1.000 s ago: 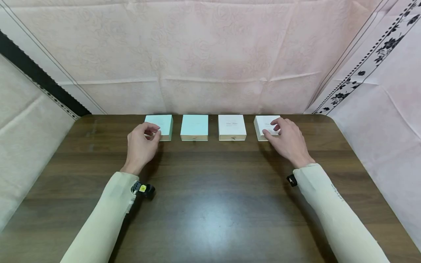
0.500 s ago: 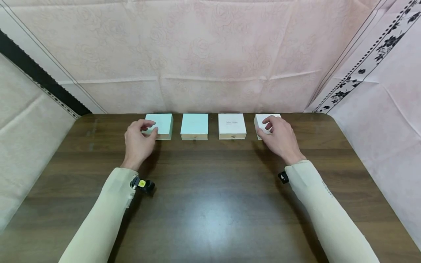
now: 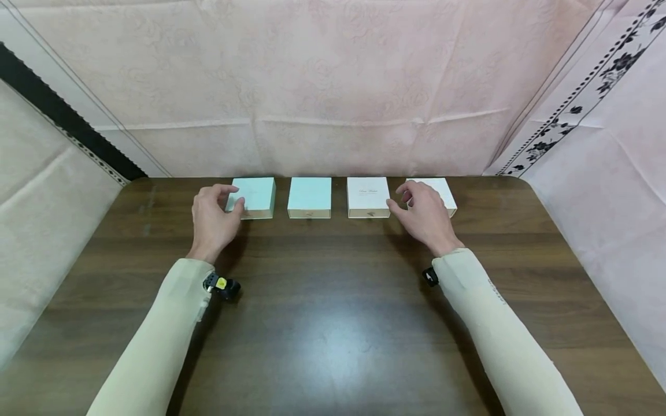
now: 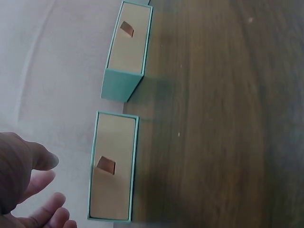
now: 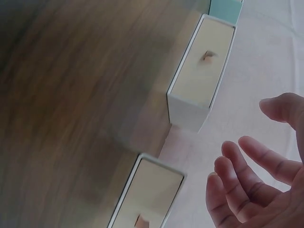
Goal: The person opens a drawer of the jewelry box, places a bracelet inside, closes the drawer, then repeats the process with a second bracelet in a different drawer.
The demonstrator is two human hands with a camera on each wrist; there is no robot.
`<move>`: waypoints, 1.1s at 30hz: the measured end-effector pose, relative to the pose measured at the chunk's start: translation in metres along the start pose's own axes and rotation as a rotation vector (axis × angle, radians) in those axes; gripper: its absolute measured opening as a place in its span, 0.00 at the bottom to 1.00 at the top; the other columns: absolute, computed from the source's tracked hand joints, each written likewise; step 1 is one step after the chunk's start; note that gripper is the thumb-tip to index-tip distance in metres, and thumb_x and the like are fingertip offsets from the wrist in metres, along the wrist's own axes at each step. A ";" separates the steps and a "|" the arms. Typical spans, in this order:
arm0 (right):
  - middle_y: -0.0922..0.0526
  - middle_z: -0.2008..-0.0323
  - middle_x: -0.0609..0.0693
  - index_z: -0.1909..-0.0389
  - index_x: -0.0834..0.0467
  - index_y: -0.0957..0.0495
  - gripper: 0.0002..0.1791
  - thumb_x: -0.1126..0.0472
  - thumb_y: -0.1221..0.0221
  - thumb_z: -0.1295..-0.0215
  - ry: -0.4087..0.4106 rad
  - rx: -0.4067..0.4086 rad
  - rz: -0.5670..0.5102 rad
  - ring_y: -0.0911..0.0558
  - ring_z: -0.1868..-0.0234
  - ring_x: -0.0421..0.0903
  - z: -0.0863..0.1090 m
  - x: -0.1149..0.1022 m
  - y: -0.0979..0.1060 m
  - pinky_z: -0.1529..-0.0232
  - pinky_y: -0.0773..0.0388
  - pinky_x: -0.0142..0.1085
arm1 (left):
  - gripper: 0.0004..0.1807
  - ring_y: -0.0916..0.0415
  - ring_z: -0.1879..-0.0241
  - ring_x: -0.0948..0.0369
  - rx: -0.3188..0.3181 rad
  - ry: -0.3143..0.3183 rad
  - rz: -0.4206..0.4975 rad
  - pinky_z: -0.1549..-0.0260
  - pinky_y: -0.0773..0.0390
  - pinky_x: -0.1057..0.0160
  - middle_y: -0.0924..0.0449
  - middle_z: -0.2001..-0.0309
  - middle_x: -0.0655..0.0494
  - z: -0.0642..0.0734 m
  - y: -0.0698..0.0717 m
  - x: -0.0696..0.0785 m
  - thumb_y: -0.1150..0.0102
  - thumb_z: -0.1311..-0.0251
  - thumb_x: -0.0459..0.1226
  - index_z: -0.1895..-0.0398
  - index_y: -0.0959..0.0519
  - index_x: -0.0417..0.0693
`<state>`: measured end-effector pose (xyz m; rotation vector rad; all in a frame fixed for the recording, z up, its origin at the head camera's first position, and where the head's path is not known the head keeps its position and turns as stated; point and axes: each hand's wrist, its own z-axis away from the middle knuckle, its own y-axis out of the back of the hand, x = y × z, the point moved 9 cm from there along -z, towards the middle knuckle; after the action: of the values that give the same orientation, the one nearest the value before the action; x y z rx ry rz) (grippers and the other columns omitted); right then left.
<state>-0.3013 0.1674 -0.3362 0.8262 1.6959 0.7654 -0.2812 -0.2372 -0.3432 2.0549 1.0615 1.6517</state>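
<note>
Two teal drawer boxes and two white ones stand in a row along the table's far edge. My left hand [image 3: 214, 222] hovers over the near left corner of the leftmost teal box [image 3: 260, 193], thumb and fingers apart. The second teal box [image 3: 310, 193] stands to its right. With fingers spread and bent slightly, my right hand [image 3: 424, 219] is in front of the rightmost white box [image 3: 439, 188], covering part of it. Its thumb reaches toward the other white box [image 3: 367, 190]. Both wrist views show a gap between each hand and the boxes' cream drawer fronts, which carry small tabs.
The brown wooden table [image 3: 312, 300] spreads out in front of the boxes. A pale patterned cloth [image 3: 333, 86] hangs right behind the row, with further cloth at both sides.
My right hand has moved left, from the rightmost white box toward the gap beside the other white one. My left hand has drifted slightly left, its thumb and fingers parting wider. The boxes stay in their row.
</note>
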 end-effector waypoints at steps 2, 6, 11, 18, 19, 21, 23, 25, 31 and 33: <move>0.20 0.62 0.52 0.56 0.58 0.22 0.18 0.48 0.39 0.38 0.004 -0.007 -0.013 0.22 0.59 0.50 -0.001 -0.004 -0.003 0.56 0.26 0.44 | 0.18 0.36 0.44 0.45 -0.010 0.000 -0.004 0.46 0.38 0.47 0.29 0.45 0.41 -0.001 0.000 -0.002 0.43 0.36 0.41 0.47 0.22 0.42; 0.20 0.60 0.53 0.56 0.59 0.22 0.19 0.48 0.39 0.38 0.016 -0.023 -0.040 0.21 0.59 0.50 -0.003 -0.012 -0.010 0.54 0.26 0.45 | 0.18 0.37 0.43 0.46 -0.017 -0.006 -0.017 0.45 0.38 0.46 0.30 0.43 0.41 -0.004 0.002 -0.005 0.43 0.36 0.41 0.46 0.23 0.41; 0.21 0.61 0.53 0.54 0.58 0.22 0.20 0.48 0.39 0.39 0.013 -0.032 -0.045 0.24 0.60 0.50 -0.005 -0.022 -0.017 0.57 0.27 0.43 | 0.21 0.36 0.42 0.47 -0.047 0.016 -0.043 0.43 0.36 0.45 0.32 0.41 0.42 -0.006 0.001 -0.009 0.44 0.36 0.45 0.44 0.24 0.42; 0.21 0.62 0.51 0.56 0.56 0.22 0.18 0.48 0.39 0.39 0.015 -0.025 -0.051 0.23 0.59 0.49 -0.007 -0.035 -0.028 0.59 0.27 0.42 | 0.27 0.37 0.39 0.46 -0.106 0.065 -0.069 0.42 0.34 0.43 0.34 0.39 0.42 -0.010 -0.003 -0.014 0.46 0.35 0.49 0.39 0.29 0.43; 0.21 0.62 0.51 0.56 0.56 0.21 0.18 0.48 0.39 0.39 0.018 -0.028 -0.054 0.23 0.59 0.50 -0.008 -0.037 -0.030 0.58 0.27 0.42 | 0.27 0.37 0.39 0.46 -0.110 0.070 -0.072 0.42 0.34 0.43 0.34 0.39 0.42 -0.010 -0.003 -0.014 0.47 0.35 0.49 0.39 0.29 0.43; 0.20 0.62 0.51 0.56 0.56 0.21 0.17 0.48 0.39 0.39 0.029 -0.034 -0.051 0.23 0.59 0.50 -0.008 -0.041 -0.033 0.57 0.28 0.43 | 0.27 0.37 0.39 0.46 -0.118 0.078 -0.080 0.41 0.34 0.43 0.33 0.39 0.41 -0.011 -0.003 -0.015 0.47 0.35 0.49 0.38 0.30 0.42; 0.20 0.62 0.51 0.55 0.56 0.21 0.17 0.48 0.40 0.38 0.036 -0.036 -0.050 0.23 0.59 0.50 -0.009 -0.046 -0.035 0.56 0.28 0.43 | 0.27 0.36 0.38 0.45 -0.125 0.077 -0.086 0.40 0.35 0.43 0.32 0.38 0.40 -0.012 -0.003 -0.016 0.47 0.34 0.49 0.38 0.31 0.42; 0.19 0.62 0.51 0.55 0.56 0.21 0.18 0.48 0.40 0.38 0.040 -0.036 -0.043 0.22 0.59 0.50 -0.009 -0.050 -0.037 0.56 0.27 0.43 | 0.28 0.36 0.38 0.45 -0.133 0.071 -0.092 0.39 0.35 0.43 0.32 0.38 0.40 -0.013 -0.003 -0.015 0.47 0.34 0.48 0.37 0.31 0.42; 0.20 0.61 0.50 0.55 0.56 0.21 0.17 0.49 0.39 0.38 0.043 -0.045 -0.071 0.22 0.60 0.48 -0.011 -0.059 -0.044 0.58 0.26 0.42 | 0.27 0.35 0.38 0.44 -0.142 0.050 -0.096 0.39 0.35 0.43 0.30 0.39 0.38 -0.019 -0.004 -0.014 0.46 0.34 0.46 0.37 0.31 0.40; 0.20 0.62 0.50 0.56 0.56 0.21 0.17 0.49 0.39 0.38 0.051 -0.046 -0.081 0.22 0.60 0.48 -0.012 -0.062 -0.047 0.59 0.25 0.42 | 0.27 0.34 0.38 0.44 -0.142 0.051 -0.099 0.39 0.35 0.43 0.30 0.40 0.37 -0.020 -0.004 -0.014 0.46 0.35 0.46 0.38 0.31 0.39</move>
<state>-0.3073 0.0886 -0.3391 0.7077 1.7399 0.7729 -0.3026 -0.2488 -0.3501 1.8501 1.0138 1.6870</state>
